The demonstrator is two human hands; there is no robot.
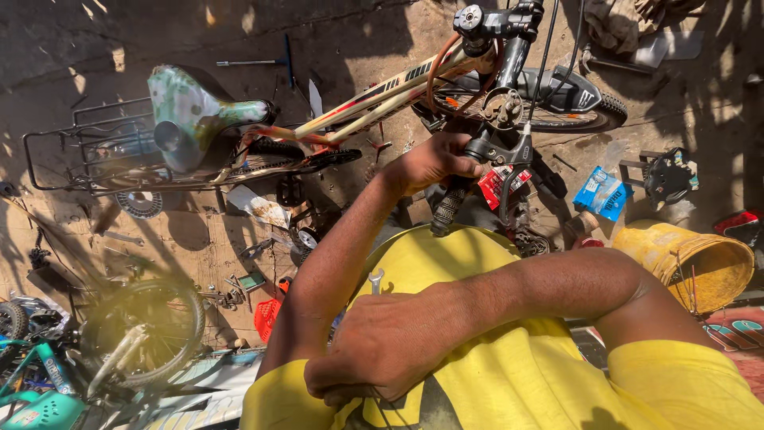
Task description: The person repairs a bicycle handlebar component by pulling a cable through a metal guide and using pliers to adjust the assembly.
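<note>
Your bicycle point(374, 99) runs its long axis across the view, with the handlebar stem point(509, 28) and front wheel point(573, 103) at the right end, and the saddle point(191, 111) and rear rack point(72, 147) at the left; the cream frame tube slopes down from the stem toward the saddle. The handlebar grip point(448, 209) points down and toward you, just below the stem, its ribbed black end tilted to the left. The bicycle stands on a dusty dirt floor point(199, 231) in hard sunlight, strewn with small parts. Below the saddle lie scattered tools and a red basket point(267, 318); farther down from the saddle is another bicycle wheel point(147, 330) beside a teal frame point(36, 390). Right of the front wheel you have a blue packet point(601, 193) and, below it, a yellow bucket point(692, 263) on its side. Your left hand point(434, 159) reaches up from your elbow with the arm stretched forward, fingers wrapped round the handlebar just above the grip, beside the brake lever point(501, 147). Your right hand point(382, 342) is folded back across your chest, resting on your left upper arm at the yellow sleeve, fingers curled loosely, holding nothing that shows. A small spanner point(376, 280) shows just above that hand.
</note>
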